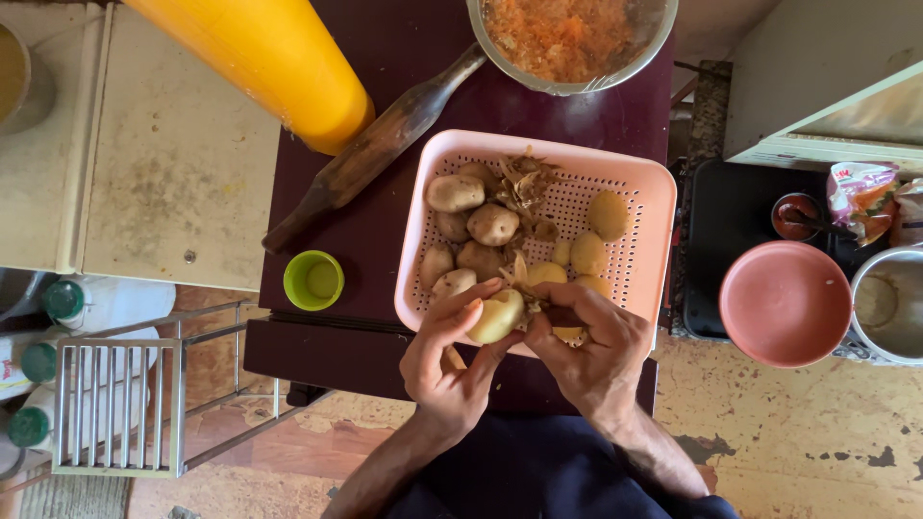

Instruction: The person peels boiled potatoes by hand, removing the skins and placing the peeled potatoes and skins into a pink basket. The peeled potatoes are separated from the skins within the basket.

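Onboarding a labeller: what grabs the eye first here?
At centre, the left hand holds a half-peeled potato while the right hand picks at it, over the near rim of a pink basket of potatoes and peels. A yellow cylinder lies top left, beside a wooden rolling pin.

Both forearms come up from the bottom edge and meet near the middle. The left hand is cupped, palm turned inward, thumb and fingers curled forward with the fingertips pinched together. The right hand faces it, knuckles up, fingers bent tight and pressed close to the left; its thumb seems tucked out of sight.
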